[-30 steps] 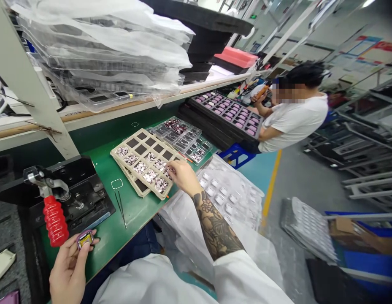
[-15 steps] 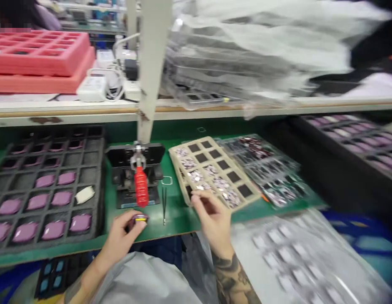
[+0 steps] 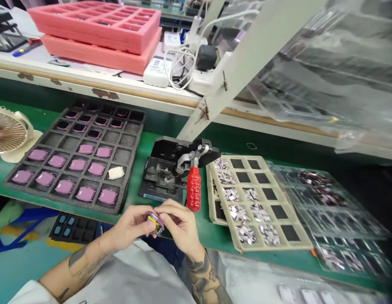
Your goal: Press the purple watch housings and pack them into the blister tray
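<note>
My left hand (image 3: 132, 226) is closed on a small purple watch case (image 3: 155, 222), with yellow showing inside it. At the case's right rim, the fingers of my right hand (image 3: 179, 223) are pinched together; whatever lies between their tips is too small to make out. Just beyond both hands stands a black toggle clamp press (image 3: 166, 169) with a red handle (image 3: 193, 190). To the right, a beige compartment tray (image 3: 235, 242) holds piles of small shiny purple pieces, and some of its compartments show bare dark bottoms.
A dark foam tray (image 3: 118, 202) at left holds rows of purple cases and one cream case (image 3: 116, 172). Clear plastic trays (image 3: 328, 219) lie at right. A slanted white post (image 3: 227, 76) rises behind the press. Pink foam trays (image 3: 97, 50) sit on the shelf; a fan (image 3: 9, 131) stands far left.
My right hand has left the beige tray and come to the watch case in my left hand. The view has swung left and tilted.
</note>
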A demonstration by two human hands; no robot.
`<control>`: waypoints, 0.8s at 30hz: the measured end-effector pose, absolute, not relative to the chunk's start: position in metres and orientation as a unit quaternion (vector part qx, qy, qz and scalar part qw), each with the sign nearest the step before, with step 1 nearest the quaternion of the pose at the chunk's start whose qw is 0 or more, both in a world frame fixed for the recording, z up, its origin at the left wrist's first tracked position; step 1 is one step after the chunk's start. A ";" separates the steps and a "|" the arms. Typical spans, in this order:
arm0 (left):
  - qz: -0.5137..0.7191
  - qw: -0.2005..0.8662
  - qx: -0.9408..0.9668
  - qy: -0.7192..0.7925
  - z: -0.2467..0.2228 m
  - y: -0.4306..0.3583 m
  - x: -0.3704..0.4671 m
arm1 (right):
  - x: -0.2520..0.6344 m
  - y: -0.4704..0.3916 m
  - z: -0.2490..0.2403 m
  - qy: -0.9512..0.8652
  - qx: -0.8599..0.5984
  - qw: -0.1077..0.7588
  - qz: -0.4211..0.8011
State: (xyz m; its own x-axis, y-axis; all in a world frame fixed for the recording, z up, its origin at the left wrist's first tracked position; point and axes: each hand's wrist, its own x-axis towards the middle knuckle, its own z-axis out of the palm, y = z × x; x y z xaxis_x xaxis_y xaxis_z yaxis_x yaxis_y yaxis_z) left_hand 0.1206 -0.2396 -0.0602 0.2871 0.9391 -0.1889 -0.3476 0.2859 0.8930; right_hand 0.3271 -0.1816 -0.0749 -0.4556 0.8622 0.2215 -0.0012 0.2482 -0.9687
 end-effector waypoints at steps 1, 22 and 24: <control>0.460 0.717 0.360 0.381 -0.059 -0.238 0.121 | 0.327 -0.183 -0.075 -0.673 -0.316 0.407 0.531; 0.411 0.432 0.624 0.505 -0.065 -0.228 0.123 | 0.318 -0.189 -0.061 -0.693 -0.362 0.492 0.383; 0.419 0.484 0.577 0.507 -0.068 -0.229 0.125 | 0.320 -0.192 -0.062 -0.718 -0.356 0.462 0.380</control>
State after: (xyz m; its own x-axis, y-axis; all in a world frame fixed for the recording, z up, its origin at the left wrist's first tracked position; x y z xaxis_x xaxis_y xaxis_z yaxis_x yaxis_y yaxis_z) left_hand 0.1250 -0.2289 -0.0680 0.1353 0.9908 -0.0070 0.1785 -0.0174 0.9838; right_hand 0.3201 -0.1919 -0.0617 -0.3195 0.8622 0.3931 0.1606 0.4581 -0.8743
